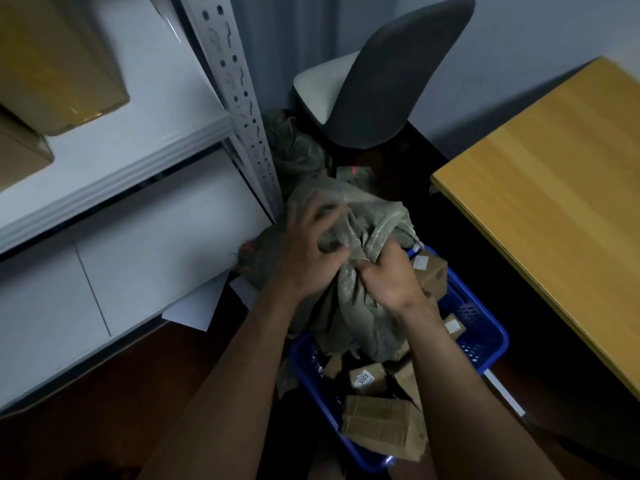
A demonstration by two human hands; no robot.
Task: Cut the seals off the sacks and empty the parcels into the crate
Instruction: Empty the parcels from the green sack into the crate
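Observation:
A grey-green woven sack (360,209) hangs crumpled over the blue plastic crate (485,344) on the floor. My left hand (308,251) grips a bunch of the sack's cloth on its upper left. Just beside it, my right hand (388,275) clutches another fold of the same sack. Several brown cardboard parcels (381,424) lie in the crate, one with a white label reading 3003 (364,378). The sack's lower part covers the crate's middle. No cutting tool is in sight.
A white metal shelf rack (145,147) with cardboard boxes (59,64) stands at the left. Another green sack (294,150) lies behind, under a grey chair (391,81). A wooden table (554,202) fills the right side. The floor is dark wood.

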